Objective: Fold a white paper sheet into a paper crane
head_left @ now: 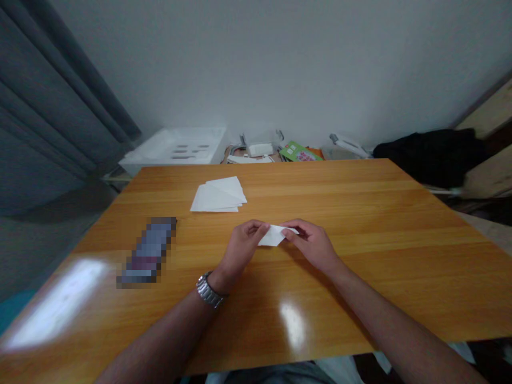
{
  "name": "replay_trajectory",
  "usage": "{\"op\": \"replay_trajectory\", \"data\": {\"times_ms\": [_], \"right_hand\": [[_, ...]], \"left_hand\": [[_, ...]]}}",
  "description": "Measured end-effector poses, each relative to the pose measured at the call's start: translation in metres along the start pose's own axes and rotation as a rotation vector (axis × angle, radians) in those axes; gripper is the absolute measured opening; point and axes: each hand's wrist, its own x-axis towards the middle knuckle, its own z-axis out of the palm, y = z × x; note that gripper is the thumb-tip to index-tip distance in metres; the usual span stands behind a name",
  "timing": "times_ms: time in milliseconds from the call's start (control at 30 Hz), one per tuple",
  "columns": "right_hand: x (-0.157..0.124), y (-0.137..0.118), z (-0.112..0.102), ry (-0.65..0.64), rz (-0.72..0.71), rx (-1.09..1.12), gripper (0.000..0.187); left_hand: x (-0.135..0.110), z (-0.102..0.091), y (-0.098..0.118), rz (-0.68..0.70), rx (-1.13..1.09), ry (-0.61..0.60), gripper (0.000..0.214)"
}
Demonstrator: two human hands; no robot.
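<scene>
A small folded piece of white paper (272, 236) is held between my two hands, over the middle of the wooden table (344, 202). My left hand (243, 242) pinches its left edge, thumb on top. On the other side, my right hand (314, 242) grips the right end between thumb and fingers, and a pointed corner sticks out there. Some of the paper is hidden by the fingertips. Beyond my left hand lies a loose stack of white paper sheets (218, 195), fanned slightly apart.
A pixelated phone-like object (148, 250) lies on the table's left side. Behind the far edge are a white foam tray (188, 141), a green booklet (298, 152) and assorted small items. Dark cloth (432, 154) sits at the right, a grey curtain (52, 96) at the left.
</scene>
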Motion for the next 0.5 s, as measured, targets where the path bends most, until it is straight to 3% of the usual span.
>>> {"op": "replay_trajectory", "data": {"times_ms": [333,500], "right_hand": [[-0.0007,0.0,0.0013,-0.01,-0.003,-0.022,0.027],[-0.0003,0.0009,0.0011,-0.003,0.014,-0.002,0.028]], "left_hand": [[0.0007,-0.0016,-0.0025,-0.041,-0.064,-0.008,0.035],[-0.0008,-0.0005,0.0026,0.014,0.006,-0.006,0.036]]}}
